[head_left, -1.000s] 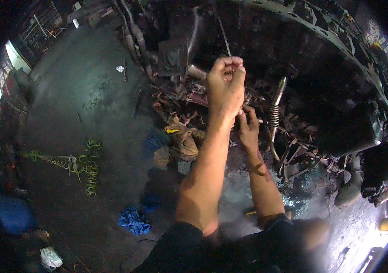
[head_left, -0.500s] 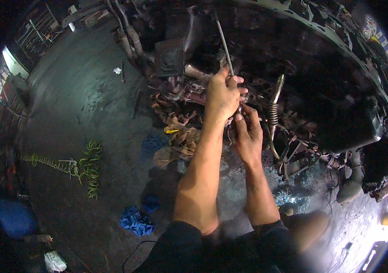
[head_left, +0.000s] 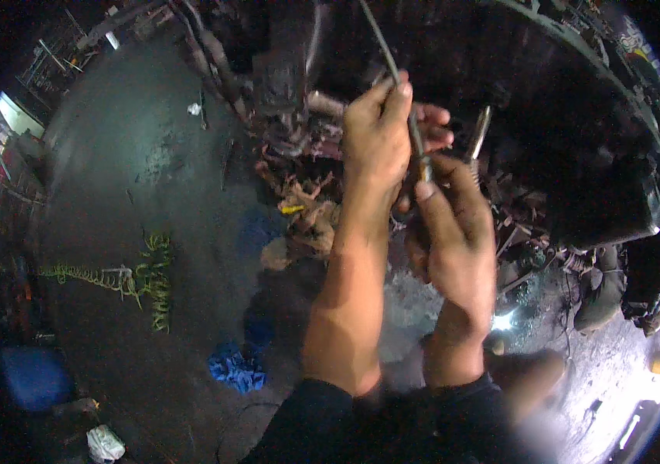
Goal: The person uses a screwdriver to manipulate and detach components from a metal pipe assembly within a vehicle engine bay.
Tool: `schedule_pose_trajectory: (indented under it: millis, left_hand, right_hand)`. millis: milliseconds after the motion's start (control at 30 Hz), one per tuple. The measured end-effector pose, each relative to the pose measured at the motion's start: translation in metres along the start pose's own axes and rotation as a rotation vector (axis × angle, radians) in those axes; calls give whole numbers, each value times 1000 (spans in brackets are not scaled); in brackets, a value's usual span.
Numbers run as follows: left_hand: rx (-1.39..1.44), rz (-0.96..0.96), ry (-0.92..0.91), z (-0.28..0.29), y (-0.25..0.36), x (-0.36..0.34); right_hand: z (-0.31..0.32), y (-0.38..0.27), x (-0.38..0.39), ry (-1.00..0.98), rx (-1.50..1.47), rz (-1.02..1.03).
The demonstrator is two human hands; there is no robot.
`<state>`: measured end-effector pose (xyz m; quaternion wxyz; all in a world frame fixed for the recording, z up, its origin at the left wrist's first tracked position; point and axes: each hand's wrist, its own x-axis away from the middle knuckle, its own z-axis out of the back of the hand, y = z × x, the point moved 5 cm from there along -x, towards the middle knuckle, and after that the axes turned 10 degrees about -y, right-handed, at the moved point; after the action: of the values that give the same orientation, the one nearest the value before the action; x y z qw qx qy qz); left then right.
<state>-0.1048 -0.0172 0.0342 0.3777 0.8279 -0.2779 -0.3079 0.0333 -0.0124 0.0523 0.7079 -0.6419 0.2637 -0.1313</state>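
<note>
A long thin metal rod [head_left: 382, 42] slants down from the dark underside of the machinery. My left hand [head_left: 378, 130] is closed round it, thumb laid along the rod and the other fingertips showing on its right side. The rod's lower end [head_left: 424, 168] sticks out below that hand. Thumb and fingers of my right hand [head_left: 457, 232] pinch this end, where a small fitting shows but is blurred. Just beyond the right hand stands a shiny metal rod with a coil spring [head_left: 482, 131], its lower part hidden behind my fingers.
Brown rags [head_left: 310, 224] and a blue cloth [head_left: 237, 367] lie on the dark floor. A coiled green air hose [head_left: 156, 282] is at left, a blue object [head_left: 34, 377] near the lower left. A large dark housing [head_left: 600, 209] hangs at right, above a bright light [head_left: 504, 319].
My right hand has risen and moved right, and now pinches the rod's lower end. More of the rod shows below my left hand, which has shifted slightly up. The view has tilted a little.
</note>
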Motion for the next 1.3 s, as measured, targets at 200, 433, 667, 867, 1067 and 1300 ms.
schedule_pose_trajectory:
  millis: [200, 433, 667, 867, 1067, 1300]
  left_hand:
    - [-1224, 59, 222, 28, -9, 2]
    - [-1093, -49, 187, 27, 7, -1]
    - [-1129, -73, 242, 30, 1, -9]
    - [-819, 90, 234, 47, -2, -7]
    - [-193, 95, 316, 45, 3, 0]
    - [-116, 62, 324, 48, 5, 1]
  right_hand:
    - [-12, 119, -29, 87, 331, 124]
    - [8, 205, -92, 184, 392, 240]
    - [17, 196, -84, 125, 229, 325]
    - [0, 146, -13, 5, 61, -43]
    - [8, 91, 51, -72, 78, -11]
    - [-8, 66, 37, -97, 363, 85]
